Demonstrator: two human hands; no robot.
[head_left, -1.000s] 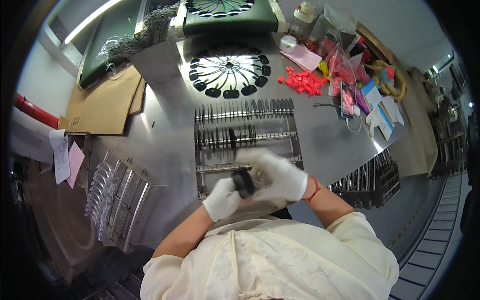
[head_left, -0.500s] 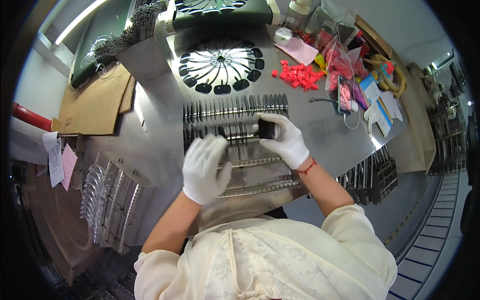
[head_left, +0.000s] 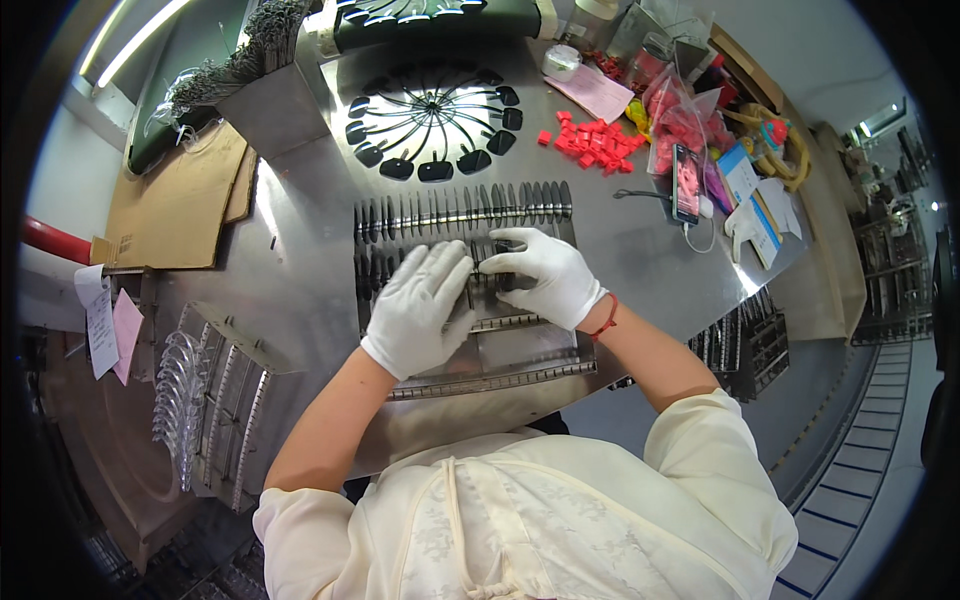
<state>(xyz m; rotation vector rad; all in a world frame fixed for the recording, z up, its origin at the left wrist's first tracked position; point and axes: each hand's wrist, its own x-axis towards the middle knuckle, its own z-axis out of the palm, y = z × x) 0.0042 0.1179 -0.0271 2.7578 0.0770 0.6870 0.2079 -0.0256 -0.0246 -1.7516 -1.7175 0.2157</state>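
Note:
A metal slotted rack (head_left: 490, 380) lies on the steel table in front of me, its two near rails bare. Dark lenses (head_left: 460, 208) stand on edge in a row along the far rail, and a second row, partly covered by my hands, stands nearer. My right hand (head_left: 545, 278), in a white glove, has thumb and fingers closed around a dark lens (head_left: 504, 280) at the second row. Beside it my gloved left hand (head_left: 418, 312) reaches over the same row, fingers stretched out flat; no held thing shows, though its palm side is hidden.
Beyond the rack, dark lens-like pieces on thin stems form a ring (head_left: 435, 170). Red small blocks (head_left: 597, 145), a phone (head_left: 686, 185) with a cable and a white glove (head_left: 743, 232) lie right. A rack of transparent lenses (head_left: 178, 395) stands left, near cardboard (head_left: 170, 215).
My right hand has moved left and turned, bringing the dark lens to the second row. My left hand has shifted slightly right and up, toward the right hand. The view has tilted slightly.

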